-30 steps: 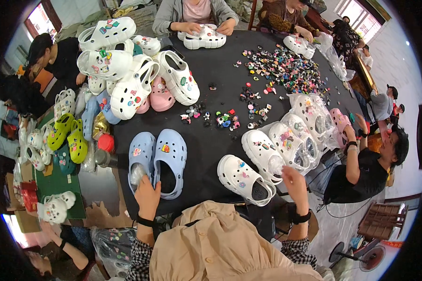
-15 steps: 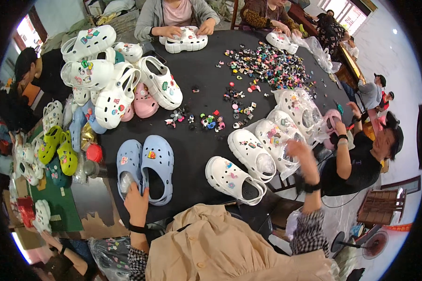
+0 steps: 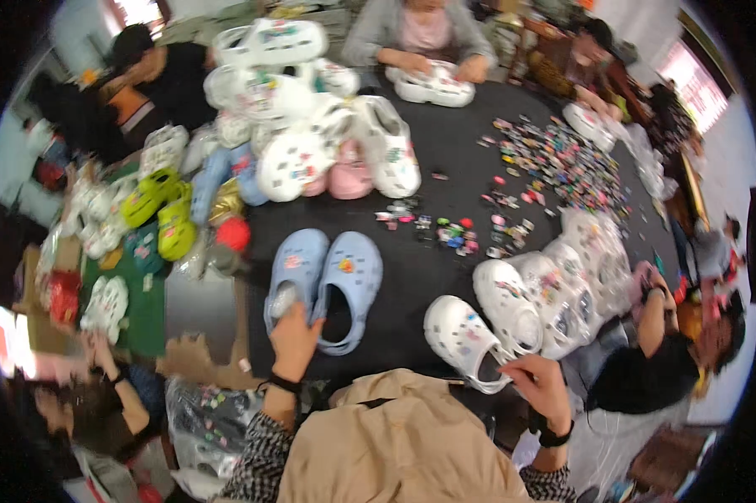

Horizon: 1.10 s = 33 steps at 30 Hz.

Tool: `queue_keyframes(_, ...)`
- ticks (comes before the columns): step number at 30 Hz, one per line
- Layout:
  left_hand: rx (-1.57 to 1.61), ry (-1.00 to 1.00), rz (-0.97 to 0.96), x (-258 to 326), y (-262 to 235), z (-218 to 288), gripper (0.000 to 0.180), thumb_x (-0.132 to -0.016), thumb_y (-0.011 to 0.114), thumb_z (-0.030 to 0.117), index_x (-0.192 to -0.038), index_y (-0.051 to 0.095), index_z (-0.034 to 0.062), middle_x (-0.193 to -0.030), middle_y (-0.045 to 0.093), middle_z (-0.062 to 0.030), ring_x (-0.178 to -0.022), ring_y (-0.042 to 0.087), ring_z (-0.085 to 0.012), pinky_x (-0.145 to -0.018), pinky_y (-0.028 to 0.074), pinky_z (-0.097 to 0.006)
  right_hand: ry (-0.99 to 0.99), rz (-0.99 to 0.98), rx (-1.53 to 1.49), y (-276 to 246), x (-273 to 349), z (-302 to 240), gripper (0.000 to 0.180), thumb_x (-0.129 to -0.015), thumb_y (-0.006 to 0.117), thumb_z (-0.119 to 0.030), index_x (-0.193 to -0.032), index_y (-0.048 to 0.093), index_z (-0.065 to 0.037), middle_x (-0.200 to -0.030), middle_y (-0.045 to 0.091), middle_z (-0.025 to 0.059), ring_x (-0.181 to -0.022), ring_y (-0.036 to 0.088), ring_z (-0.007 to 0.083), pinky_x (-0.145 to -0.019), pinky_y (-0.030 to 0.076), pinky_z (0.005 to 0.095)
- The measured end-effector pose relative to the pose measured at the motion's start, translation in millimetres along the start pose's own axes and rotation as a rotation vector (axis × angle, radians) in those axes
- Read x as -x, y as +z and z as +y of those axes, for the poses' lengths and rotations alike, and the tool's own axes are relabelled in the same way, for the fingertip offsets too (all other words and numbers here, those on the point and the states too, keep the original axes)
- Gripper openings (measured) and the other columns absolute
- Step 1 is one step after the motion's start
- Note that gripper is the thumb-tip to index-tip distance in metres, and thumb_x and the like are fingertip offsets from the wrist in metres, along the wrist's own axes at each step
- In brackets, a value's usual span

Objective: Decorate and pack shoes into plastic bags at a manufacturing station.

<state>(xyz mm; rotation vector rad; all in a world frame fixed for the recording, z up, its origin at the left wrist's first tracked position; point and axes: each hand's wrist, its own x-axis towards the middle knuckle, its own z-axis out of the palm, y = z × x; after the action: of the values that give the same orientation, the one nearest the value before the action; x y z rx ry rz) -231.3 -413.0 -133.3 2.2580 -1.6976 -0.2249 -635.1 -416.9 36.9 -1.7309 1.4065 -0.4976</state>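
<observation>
A pair of light blue clogs stands side by side on the black table in front of me, each with small charms on its toe. My left hand [image 3: 296,339] grips the heel of the left blue clog [image 3: 297,256], which has clear plastic stuffing inside. The right blue clog [image 3: 357,264] stands close beside that hand. Over to the right, my right hand [image 3: 539,384] has its fingers closed at the heel strap of a white clog [image 3: 455,325] with charms. Another white clog [image 3: 502,289] lies just beyond it. The picture is somewhat blurred.
White clogs in clear plastic [image 3: 554,289] lie to the right. A heap of small colourful charms [image 3: 562,159] spreads at the far right, with smaller clusters nearer. White and pink clogs [image 3: 294,159] are stacked at the far left. Several people work around the table.
My right hand has come down from above the plastic-wrapped clogs to the nearest white clog's heel strap. My left hand stays at the blue clog's heel. The whole view has shifted.
</observation>
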Motion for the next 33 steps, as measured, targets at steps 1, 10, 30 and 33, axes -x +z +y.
queue_keyframes(1, 0.02, 0.003, -0.01, 0.6, 4.8, -1.2, 0.041, -0.074, 0.073, 0.031, -0.098, 0.055, 0.004, -0.089, 0.062, -0.016, -0.08, 0.062, -0.0346, -0.065, 0.05, -0.043, 0.059, 0.002, -0.064, -0.1, 5.3, 5.3, 0.013, -0.08, 0.062, 0.001, -0.091, 0.068, -0.001, -0.077, 0.066, 0.0118, -0.064, 0.061, 0.0203, -0.059, 0.046, 0.0288)
queue_keyframes(10, 0.046, -0.054, 0.085, -3.9, 5.2, 10.7, 0.045, -0.067, 0.077, 0.035, -0.092, 0.054, 0.0061, -0.084, 0.062, -0.012, -0.077, 0.064, -0.0316, -0.062, 0.05, -0.043, 0.106, 0.283, 0.215, 47.9, -13.0, 132.4, 0.063, -0.068, 0.073, -0.001, -0.123, 0.042, -0.005, -0.096, 0.055, 0.0131, -0.081, 0.056, 0.0253, -0.074, 0.046, 0.0353)
queue_keyframes(30, 0.241, -0.575, 0.256, 145.1, -85.7, -98.8, 0.028, -0.074, 0.069, 0.024, -0.073, 0.054, 0.0005, -0.066, 0.052, -0.0184, -0.056, 0.046, -0.0292, -0.055, 0.039, -0.04, 0.163, 0.263, 0.506, 41.3, -33.0, 172.6, 0.055, -0.06, 0.076, -0.017, -0.104, 0.051, 0.003, -0.098, 0.054, 0.021, -0.095, 0.051, 0.0408, -0.08, 0.043, 0.0451)
queue_keyframes(33, 0.226, -0.622, 0.315, 170.9, -72.8, -196.9, 0.024, -0.081, 0.064, 0.016, -0.082, 0.05, -0.0033, -0.068, 0.045, -0.0145, -0.065, 0.042, -0.0211, -0.061, 0.038, -0.037, 0.155, 0.295, 0.566, 53.3, -46.0, 163.7, 0.035, -0.065, 0.066, -0.011, -0.093, 0.05, 0.001, -0.094, 0.055, 0.0203, -0.09, 0.053, 0.0405, -0.075, 0.044, 0.0488)
